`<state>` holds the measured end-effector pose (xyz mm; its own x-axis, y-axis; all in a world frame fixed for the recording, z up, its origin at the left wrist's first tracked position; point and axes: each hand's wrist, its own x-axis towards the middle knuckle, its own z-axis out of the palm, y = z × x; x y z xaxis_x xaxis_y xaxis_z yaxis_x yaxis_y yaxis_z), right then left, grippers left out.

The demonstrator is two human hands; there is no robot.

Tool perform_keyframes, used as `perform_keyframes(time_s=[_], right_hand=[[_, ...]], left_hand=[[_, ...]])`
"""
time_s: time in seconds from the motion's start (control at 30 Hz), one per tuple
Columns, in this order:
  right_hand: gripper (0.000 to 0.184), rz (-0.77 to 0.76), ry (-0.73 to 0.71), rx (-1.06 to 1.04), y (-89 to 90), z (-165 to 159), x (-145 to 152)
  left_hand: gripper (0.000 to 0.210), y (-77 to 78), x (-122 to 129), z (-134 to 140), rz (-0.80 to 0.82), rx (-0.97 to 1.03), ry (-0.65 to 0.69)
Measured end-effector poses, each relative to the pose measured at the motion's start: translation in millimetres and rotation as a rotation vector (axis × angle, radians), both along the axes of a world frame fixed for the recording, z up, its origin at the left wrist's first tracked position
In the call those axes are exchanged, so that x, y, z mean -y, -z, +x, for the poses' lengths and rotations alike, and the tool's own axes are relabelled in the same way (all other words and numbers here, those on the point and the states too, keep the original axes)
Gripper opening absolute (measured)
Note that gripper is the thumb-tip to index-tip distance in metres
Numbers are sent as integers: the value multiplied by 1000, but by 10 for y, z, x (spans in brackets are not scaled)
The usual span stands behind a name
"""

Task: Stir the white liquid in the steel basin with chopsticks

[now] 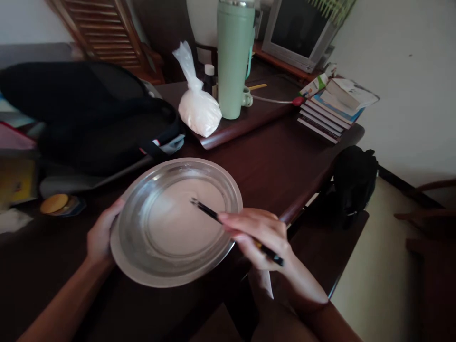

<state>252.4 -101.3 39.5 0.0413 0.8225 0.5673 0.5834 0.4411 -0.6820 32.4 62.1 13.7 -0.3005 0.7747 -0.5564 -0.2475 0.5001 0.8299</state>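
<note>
A round metal basin (178,281), tilted slightly, holds a pale, whitish layer (178,223) that looks like powder or batter; I cannot tell which. My left hand (103,232) grips its left rim, with the fingers hidden beneath. In my right hand (261,235) is a pair of dark chopsticks (206,210), pinched between thumb and fingers. Their tips are over the pale layer, touching it or just above. Beyond the basin, a knotted clear plastic bag of white powder (200,113) stands beside a tall green thermos (234,61).
A black backpack (107,118) lies left of the basin, with a yellow-lidded jar (59,204) nearby. Stacked books (327,114) sit at the table's right edge, an old television (299,33) behind. A black bag (356,180) rests on a bench at the right.
</note>
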Motion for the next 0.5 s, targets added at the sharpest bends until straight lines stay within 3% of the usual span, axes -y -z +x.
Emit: perform_keyframes(time_s=[0.13, 0.23, 0.4, 0.5], right_hand=[[34, 101, -40, -183, 53, 87, 4], [28, 10, -123, -169, 145, 116, -19], [27, -14, 203, -348, 262, 174, 81], [24, -69, 71, -366, 273, 166, 77]], left_hand=[[9, -36, 37, 9, 46, 139, 149], [16, 10, 44, -33, 172, 197, 293], [22, 79, 37, -81, 225, 251, 387], [30, 105, 27, -94, 248, 257, 416]])
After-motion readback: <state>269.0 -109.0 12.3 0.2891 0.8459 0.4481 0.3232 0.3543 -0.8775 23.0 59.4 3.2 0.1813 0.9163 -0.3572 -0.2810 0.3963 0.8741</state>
